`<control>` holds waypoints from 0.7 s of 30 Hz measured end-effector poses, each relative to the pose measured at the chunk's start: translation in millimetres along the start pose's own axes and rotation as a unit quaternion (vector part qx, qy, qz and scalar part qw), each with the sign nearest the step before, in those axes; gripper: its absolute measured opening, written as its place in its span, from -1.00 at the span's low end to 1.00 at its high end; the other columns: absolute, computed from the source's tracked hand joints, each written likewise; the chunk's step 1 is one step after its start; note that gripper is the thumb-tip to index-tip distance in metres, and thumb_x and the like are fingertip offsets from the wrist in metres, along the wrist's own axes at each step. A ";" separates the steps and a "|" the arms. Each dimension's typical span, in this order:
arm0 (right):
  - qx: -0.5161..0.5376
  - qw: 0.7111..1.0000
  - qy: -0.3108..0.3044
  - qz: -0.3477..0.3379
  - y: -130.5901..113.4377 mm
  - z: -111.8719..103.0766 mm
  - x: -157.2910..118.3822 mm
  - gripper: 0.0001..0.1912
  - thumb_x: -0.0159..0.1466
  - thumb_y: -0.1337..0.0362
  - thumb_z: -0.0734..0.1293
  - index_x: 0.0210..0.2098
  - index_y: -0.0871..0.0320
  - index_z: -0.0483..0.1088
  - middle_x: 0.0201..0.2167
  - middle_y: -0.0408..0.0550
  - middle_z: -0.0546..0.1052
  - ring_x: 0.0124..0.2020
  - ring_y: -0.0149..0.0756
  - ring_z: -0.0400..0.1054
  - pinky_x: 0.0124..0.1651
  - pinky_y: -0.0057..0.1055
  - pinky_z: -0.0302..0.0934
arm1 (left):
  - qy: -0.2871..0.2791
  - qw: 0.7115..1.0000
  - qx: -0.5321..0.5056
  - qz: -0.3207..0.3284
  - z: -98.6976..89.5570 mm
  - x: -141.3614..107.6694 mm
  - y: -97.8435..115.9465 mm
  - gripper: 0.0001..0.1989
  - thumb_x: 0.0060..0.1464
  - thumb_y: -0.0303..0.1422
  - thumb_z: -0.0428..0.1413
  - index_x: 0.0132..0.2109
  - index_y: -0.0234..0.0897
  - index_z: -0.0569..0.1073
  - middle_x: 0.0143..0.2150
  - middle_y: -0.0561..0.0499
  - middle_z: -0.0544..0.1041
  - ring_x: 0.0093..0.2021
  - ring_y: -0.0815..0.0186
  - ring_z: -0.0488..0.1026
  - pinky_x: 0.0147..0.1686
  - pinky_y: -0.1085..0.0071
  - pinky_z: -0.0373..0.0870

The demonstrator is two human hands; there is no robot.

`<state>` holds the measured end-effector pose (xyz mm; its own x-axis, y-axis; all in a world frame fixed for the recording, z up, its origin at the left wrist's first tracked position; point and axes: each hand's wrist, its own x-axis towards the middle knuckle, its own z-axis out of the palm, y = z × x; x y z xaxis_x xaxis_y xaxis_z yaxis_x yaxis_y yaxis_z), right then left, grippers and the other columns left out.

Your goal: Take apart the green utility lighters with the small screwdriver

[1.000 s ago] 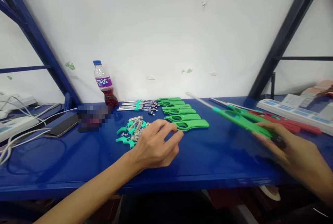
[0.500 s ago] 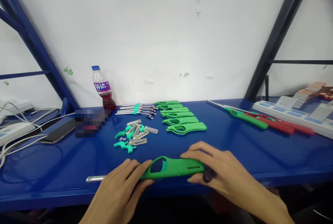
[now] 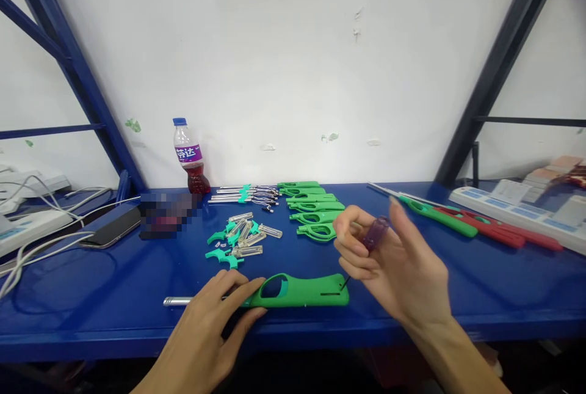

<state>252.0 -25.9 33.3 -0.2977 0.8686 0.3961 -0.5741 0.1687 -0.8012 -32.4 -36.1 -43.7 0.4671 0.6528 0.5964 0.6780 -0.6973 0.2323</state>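
A green long-reach lighter (image 3: 311, 291) lies along the table's front edge, its metal tube (image 3: 176, 301) pointing left. My left hand (image 3: 215, 321) is closed on the lighter near the tube end of its body. In my right hand (image 3: 389, 259) is a small screwdriver with a see-through purple handle (image 3: 376, 233), held in the curled fingers with the thumb lifted away. Its thin dark shaft slants down to the right end of the lighter body, by a small hole; whether the tip sits inside cannot be made out.
Green lighter shells (image 3: 315, 215) form a row behind. Metal tubes with wires (image 3: 229, 197), clear fuel tanks (image 3: 249, 251) and teal triggers (image 3: 218, 255) lie left of them. A drink bottle (image 3: 188, 156), phone (image 3: 112, 226), red lighters (image 3: 492, 229) and power strip (image 3: 517, 207) stand around.
My right hand has come off the lighter's right end and turned palm up, with the purple screwdriver handle now raised. My left hand keeps its hold on the lighter.
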 end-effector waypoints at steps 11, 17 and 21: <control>-0.028 0.999 0.017 -0.017 5.9 -15.2 -1.7 -0.44 0.49 -0.15 0.25 -0.28 0.20 0.59 -0.46 -0.21 0.17 -0.56 -0.48 -0.16 -0.52 -0.45 -0.19 | 0.031 0.999 0.035 0.025 2.9 -2.9 -3.6 -0.72 0.50 -0.25 0.08 0.24 -0.08 0.53 -0.08 -0.01 0.59 -0.15 0.23 0.58 -0.13 0.32 0.59; -0.080 0.996 0.030 -0.030 15.1 -16.5 -0.6 -0.58 0.52 -0.13 0.26 -0.25 0.07 0.42 -0.40 -0.22 0.21 -0.53 -0.40 -0.01 -0.57 -0.49 0.00 | 0.040 0.998 0.045 0.029 1.3 -1.3 0.0 -0.72 0.48 -0.27 0.09 0.23 -0.10 0.56 -0.08 -0.03 0.61 -0.15 0.22 0.59 -0.13 0.30 0.60; -0.177 0.980 0.060 -0.076 26.0 -19.5 -1.0 -0.59 0.56 -0.09 0.22 -0.31 0.04 0.26 -0.35 -0.20 0.25 -0.43 -0.34 0.17 -0.46 -0.45 0.21 | 0.042 0.997 0.055 0.036 1.8 -1.9 -1.1 -0.72 0.48 -0.27 0.10 0.22 -0.09 0.56 -0.07 -0.03 0.61 -0.14 0.21 0.59 -0.11 0.28 0.60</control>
<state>252.3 -13.3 3.3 -0.1261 0.8659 0.4840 -0.2987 0.4321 -0.8509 -33.0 -36.0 -46.6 0.4700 0.5724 0.6719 0.7051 -0.7014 0.1043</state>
